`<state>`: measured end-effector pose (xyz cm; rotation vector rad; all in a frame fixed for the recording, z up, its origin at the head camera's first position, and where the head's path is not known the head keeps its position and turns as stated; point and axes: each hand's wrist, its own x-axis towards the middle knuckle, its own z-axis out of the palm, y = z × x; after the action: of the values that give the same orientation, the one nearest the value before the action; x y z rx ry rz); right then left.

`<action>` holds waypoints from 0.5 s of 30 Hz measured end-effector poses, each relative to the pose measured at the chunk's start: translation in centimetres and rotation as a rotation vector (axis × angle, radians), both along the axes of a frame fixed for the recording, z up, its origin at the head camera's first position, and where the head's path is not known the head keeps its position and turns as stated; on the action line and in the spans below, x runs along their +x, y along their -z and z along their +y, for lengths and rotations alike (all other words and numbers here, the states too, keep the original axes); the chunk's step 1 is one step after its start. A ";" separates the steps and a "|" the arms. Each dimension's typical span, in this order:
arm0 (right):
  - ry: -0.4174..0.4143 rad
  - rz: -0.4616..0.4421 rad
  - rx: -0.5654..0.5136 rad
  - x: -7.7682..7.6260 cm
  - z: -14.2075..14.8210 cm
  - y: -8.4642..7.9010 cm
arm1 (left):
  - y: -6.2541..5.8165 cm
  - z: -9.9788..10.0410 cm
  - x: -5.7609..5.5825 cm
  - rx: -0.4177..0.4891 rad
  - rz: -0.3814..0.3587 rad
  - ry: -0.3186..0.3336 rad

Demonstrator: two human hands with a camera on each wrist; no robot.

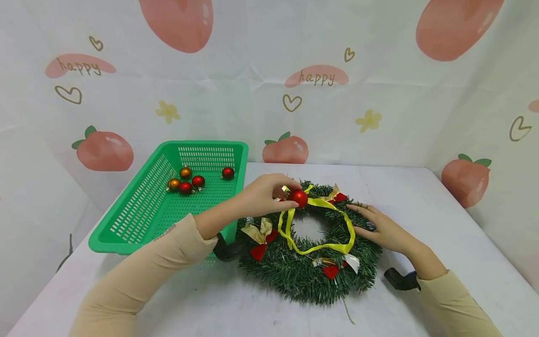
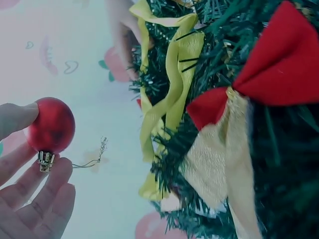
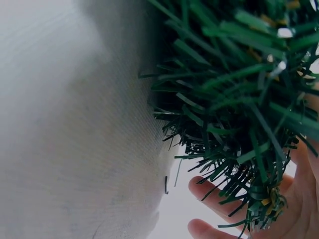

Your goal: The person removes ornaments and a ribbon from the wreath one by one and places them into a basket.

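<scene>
My left hand (image 1: 268,193) pinches a shiny red Christmas bauble (image 1: 299,199) between thumb and fingers, above the upper left of a green tinsel wreath (image 1: 294,276). In the left wrist view the bauble (image 2: 52,127) has a gold cap and a thin hanging loop (image 2: 92,163). A yellow ribbon (image 1: 347,244) lies looped around the wreath's centre hole. Red-and-gold bows (image 1: 260,238) decorate the wreath. My right hand (image 1: 386,232) rests on the wreath's right edge with fingers extended; in the right wrist view, its fingers (image 3: 219,201) show beside the tinsel branches (image 3: 224,104).
Left of the wreath stands a green plastic basket (image 1: 105,245). Several red and gold baubles (image 1: 185,188) lie inside it, with one red bauble (image 1: 228,173) apart near its right wall. A white cloth covers the table (image 1: 202,304), and a fruit-printed curtain (image 1: 236,103) hangs behind.
</scene>
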<state>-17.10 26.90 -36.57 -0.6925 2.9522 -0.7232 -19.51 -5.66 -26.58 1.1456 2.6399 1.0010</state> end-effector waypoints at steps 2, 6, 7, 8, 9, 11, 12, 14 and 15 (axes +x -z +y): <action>0.000 0.002 0.001 0.0 0.0 0.0 | -0.1 -0.7 0.1 0.014 -0.014 -0.010; -0.002 0.002 0.001 0.0 0.0 0.0 | -0.6 -2.1 0.3 0.022 -0.026 -0.055; -0.001 0.002 0.001 0.0 0.0 0.0 | -0.8 -2.4 0.4 0.027 -0.027 -0.068; -0.001 0.001 0.001 0.0 0.0 0.0 | -1.0 -2.8 0.4 0.035 -0.030 -0.080; 0.000 0.000 0.001 0.0 0.0 0.0 | -1.1 -3.2 0.4 0.038 -0.031 -0.095; 0.002 0.000 0.003 0.0 0.0 0.0 | -1.4 -3.9 0.4 0.051 -0.034 -0.121; 0.004 0.000 0.005 0.0 0.1 0.0 | -1.6 -4.3 0.3 0.055 -0.037 -0.137; 0.004 0.000 0.007 0.0 0.0 0.0 | -1.8 -5.0 0.2 0.055 -0.033 -0.164; 0.004 0.001 0.008 0.0 0.0 0.0 | -2.0 -5.3 0.0 0.056 -0.033 -0.176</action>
<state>-17.11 26.94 -36.59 -0.6866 2.9570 -0.7108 -19.47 -10.96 -24.59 0.9102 2.7408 1.1198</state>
